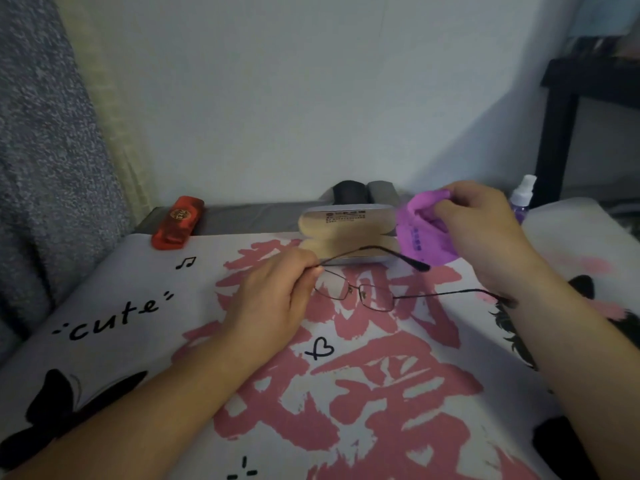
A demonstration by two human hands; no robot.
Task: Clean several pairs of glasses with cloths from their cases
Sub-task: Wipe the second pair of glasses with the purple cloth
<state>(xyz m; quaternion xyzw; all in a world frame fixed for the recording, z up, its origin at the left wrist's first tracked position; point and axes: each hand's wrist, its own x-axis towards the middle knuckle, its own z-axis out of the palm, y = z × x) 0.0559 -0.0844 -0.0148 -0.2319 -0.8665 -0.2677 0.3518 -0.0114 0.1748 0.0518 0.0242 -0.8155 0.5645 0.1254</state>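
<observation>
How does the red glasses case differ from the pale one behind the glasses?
The glossy red glasses case is closed and lies at the far left, away from the hands; the pale beige-lined glasses case stands open in the middle, just behind the thin wire-framed glasses. Both rest at the printed cloth's far edge.

We see both our forearms bare to the frame's bottom edge, no sleeves showing. Our left hand (273,292) and right hand (485,223) wear no rings, watch or gloves.
</observation>
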